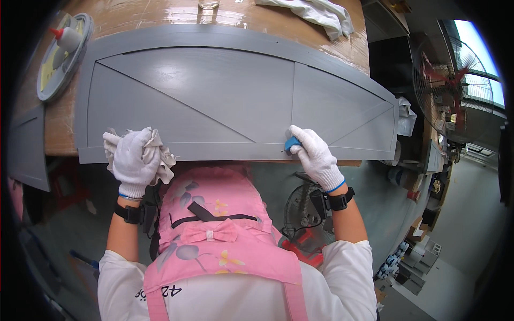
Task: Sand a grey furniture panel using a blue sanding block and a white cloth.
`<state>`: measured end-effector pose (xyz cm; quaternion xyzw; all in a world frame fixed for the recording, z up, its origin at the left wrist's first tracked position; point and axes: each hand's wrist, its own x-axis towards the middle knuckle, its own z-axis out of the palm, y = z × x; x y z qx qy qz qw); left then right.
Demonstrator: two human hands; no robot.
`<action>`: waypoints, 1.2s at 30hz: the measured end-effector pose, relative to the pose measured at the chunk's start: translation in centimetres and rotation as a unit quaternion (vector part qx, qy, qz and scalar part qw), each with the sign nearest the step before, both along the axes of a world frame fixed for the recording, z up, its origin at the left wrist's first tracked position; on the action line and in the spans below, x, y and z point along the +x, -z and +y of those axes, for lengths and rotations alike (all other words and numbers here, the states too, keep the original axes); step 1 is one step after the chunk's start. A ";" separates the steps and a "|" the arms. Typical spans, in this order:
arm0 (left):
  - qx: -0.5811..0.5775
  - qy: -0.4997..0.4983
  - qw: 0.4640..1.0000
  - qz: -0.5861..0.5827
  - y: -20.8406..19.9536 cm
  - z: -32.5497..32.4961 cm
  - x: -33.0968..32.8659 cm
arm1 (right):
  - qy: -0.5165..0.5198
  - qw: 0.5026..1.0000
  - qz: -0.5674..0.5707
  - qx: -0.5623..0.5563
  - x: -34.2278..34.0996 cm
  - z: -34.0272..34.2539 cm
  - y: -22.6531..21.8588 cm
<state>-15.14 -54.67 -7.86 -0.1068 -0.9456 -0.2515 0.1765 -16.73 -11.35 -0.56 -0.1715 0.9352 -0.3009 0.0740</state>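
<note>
In front of me lies a long grey panel (193,91) with raised trim and diagonal strips, like a cabinet door. My left hand (132,163), in a white knit glove, is closed on a crumpled off-white rag (165,160) at the panel's near left edge. My right hand (317,155), also gloved, pinches a small blue piece (291,143) at the near edge, close to the upright strip. Whether it is a sponge or a block I cannot tell, since the fingers cover part of it.
The panel rests on a brown, film-covered table (134,27). At the far left, a red-tipped white bottle (68,40) stands on an oval tray (42,88). A glass jar (209,4) and white cloth (324,15) lie beyond. Fans stand right (455,80) and below the table.
</note>
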 end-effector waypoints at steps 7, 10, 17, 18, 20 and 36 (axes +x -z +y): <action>0.015 0.009 1.000 -0.003 -0.2 0.1 -0.1 | 0.008 1.000 -0.004 -0.001 -0.1 -0.8 0.1; 0.014 0.003 1.000 -0.009 -0.2 0.1 0.0 | -0.013 1.000 0.001 -0.011 -0.4 -1.7 0.3; 0.020 0.013 1.000 0.003 -0.5 0.2 -0.3 | -0.005 1.000 -0.004 0.006 -0.3 -1.0 0.1; 0.021 0.012 1.000 0.003 -0.6 0.2 -0.3 | -0.005 1.000 -0.010 -0.004 -0.4 -1.6 0.2; 0.021 0.011 1.000 0.003 -0.6 0.2 -0.3 | -0.014 1.000 -0.007 -0.018 -0.5 -2.7 0.6; 0.022 0.016 1.000 -0.007 -0.6 0.0 -0.1 | -0.078 0.996 0.019 -0.028 -1.2 -5.7 1.1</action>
